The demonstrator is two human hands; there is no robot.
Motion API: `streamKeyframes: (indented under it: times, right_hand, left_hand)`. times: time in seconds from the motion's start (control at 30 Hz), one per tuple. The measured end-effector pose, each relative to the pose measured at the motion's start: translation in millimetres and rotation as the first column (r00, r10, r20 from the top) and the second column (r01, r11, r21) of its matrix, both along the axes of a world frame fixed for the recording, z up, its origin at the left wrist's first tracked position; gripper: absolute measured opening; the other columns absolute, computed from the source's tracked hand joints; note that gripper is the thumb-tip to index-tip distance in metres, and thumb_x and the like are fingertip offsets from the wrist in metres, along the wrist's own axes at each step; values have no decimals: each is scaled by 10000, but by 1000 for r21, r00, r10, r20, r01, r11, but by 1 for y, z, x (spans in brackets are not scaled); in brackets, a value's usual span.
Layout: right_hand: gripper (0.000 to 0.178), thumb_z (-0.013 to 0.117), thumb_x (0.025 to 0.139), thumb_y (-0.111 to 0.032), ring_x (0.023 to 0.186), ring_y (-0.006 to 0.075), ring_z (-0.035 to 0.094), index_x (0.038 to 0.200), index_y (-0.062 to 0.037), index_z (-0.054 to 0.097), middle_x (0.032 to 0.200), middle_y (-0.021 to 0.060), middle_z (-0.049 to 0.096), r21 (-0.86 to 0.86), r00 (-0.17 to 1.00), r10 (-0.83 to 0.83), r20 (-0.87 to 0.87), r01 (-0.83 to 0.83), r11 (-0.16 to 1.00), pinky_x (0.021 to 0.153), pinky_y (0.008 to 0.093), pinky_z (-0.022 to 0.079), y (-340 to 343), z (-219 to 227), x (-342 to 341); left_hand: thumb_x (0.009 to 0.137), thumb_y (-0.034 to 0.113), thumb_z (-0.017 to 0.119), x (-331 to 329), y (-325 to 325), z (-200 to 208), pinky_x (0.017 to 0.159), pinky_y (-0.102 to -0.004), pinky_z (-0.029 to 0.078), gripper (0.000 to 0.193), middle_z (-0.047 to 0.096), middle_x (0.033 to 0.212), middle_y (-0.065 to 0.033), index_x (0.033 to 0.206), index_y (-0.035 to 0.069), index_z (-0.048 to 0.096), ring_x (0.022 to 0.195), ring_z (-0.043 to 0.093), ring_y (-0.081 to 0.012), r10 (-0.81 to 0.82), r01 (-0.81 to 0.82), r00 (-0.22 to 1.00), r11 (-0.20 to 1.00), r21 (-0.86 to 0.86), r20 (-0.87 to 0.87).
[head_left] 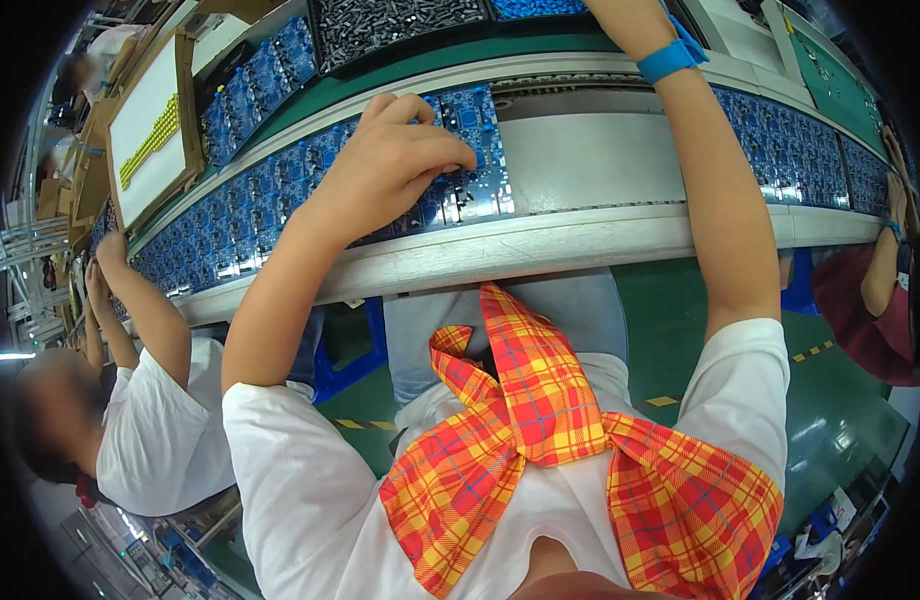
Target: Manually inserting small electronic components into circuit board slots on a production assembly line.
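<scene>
My left hand [400, 155] is over a blue circuit board [488, 150] on the conveyor line. Its thumb and index finger come together just above the board; whatever they pinch is too small or hidden to make out. Small dark and white parts stand on that board near the fingertips. My right hand [628, 22] reaches to the top edge of the picture, beside a bin of small blue parts [535, 8]. Its fingers lie outside the view, and a blue band [672, 60] circles the wrist.
A black bin of dark grey parts [395, 30] stands behind the line, left of the blue parts. More blue boards [780, 145] lie to the right. A cardboard tray with yellow pieces [152, 140] is at left. Co-workers sit at both sides, one in a white shirt [170, 440].
</scene>
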State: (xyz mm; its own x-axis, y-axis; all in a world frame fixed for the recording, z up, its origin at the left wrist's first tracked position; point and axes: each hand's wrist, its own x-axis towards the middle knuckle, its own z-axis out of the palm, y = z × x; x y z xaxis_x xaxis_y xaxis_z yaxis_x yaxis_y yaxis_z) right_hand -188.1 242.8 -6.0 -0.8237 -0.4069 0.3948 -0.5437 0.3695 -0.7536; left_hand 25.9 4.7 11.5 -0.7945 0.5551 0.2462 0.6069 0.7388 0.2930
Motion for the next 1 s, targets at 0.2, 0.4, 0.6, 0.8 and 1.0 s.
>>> streamKeyframes:
  times: [0.2,0.4,0.6,0.8,1.0]
  right_hand:
    - [141,647,891,-107,748,232,692,947,18,684,808,158,700,-15,994,-3,-106,1,1000,680,341,527,-3,3,7]
    - [155,657,879,-119,760,244,698,955,11,693,815,164,705,115,969,55,-241,-28,993,687,340,529,-14,23,43]
    - [150,688,853,-143,805,296,694,937,-21,716,852,144,708,227,855,519,-17,-502,835,736,373,546,-23,29,88]
    - [104,691,817,-101,816,306,686,886,-31,724,851,127,708,517,756,639,145,-609,602,770,384,549,-36,19,124]
    - [90,673,794,-59,822,316,680,861,-28,725,838,136,701,592,790,604,109,-540,599,783,396,546,-35,15,125]
  left_hand:
    - [784,51,711,-3,-2,-4,906,-374,416,210,702,878,7,967,146,753,955,518,-249,-32,32,999,999,-7,-33]
    - [784,60,716,-4,-2,-3,910,-375,417,212,717,916,1,973,147,756,967,544,-238,-62,61,997,998,-29,-34]
    - [815,92,723,-44,-18,6,826,-371,478,197,729,969,-31,1009,112,746,886,622,-244,20,21,941,993,117,-339]
    - [837,241,698,-92,-46,15,873,-500,439,196,706,926,-164,924,79,766,959,638,-332,638,-632,770,762,138,5]
    - [850,216,676,-103,-26,23,849,-499,422,157,706,893,-122,884,85,756,933,636,-336,598,-637,762,761,-124,-250]
